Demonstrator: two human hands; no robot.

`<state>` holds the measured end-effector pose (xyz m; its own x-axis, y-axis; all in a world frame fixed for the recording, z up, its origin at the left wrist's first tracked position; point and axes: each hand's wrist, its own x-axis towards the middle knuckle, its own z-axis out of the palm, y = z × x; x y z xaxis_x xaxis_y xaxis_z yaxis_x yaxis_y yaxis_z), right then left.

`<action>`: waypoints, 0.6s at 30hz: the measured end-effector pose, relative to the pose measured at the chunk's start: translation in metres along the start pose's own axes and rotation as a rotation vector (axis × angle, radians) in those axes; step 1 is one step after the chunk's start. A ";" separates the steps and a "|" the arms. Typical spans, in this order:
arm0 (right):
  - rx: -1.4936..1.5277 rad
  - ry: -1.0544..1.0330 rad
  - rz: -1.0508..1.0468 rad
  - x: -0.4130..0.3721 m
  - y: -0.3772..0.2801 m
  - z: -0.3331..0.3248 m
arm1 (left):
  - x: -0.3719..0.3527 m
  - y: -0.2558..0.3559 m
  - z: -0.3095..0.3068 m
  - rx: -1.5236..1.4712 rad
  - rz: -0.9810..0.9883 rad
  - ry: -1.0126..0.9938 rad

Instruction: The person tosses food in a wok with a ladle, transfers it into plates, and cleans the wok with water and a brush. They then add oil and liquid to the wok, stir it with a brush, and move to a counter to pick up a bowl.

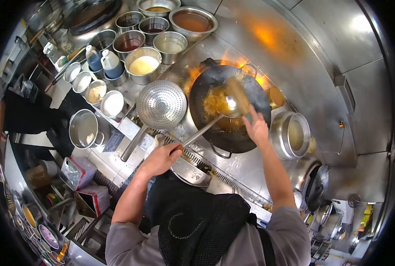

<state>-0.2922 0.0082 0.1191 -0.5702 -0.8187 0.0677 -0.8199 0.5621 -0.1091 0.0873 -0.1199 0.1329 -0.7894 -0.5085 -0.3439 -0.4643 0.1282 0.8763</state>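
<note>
My left hand (163, 158) is closed round the handle of a long metal ladle (202, 131). The ladle's shiny bowl is inside a large black wok (260, 104), over yellowish-brown, bubbling liquid (216, 101). In my right hand (257, 127) is a tan bamboo wok brush (237, 94), blurred by motion, with a green patch near my fingers. The brush reaches over the wok beside the ladle bowl. Orange flames (226, 58) rise behind the wok's far rim. A perforated strainer (161, 104) lies left of the wok, its handle pointing towards me.
Metal pots of sauces and liquids, including a pale yellow one (144, 65), stand at the upper left. Nearby are plastic bottles (112, 64) and bowls of white powder (112, 103). A steel pot (282, 135) sits right of the wok. Another person's dark-clothed legs (26, 113) show at left.
</note>
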 end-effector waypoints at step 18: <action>-0.222 -0.336 0.055 0.001 0.000 0.037 | 0.000 0.001 0.033 0.458 0.058 0.243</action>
<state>-0.2911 0.0034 0.0824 -0.5953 -0.7587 -0.2646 -0.8006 0.5879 0.1155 0.0730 -0.0915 0.1224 -0.7285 -0.6654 -0.1631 -0.5935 0.4940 0.6353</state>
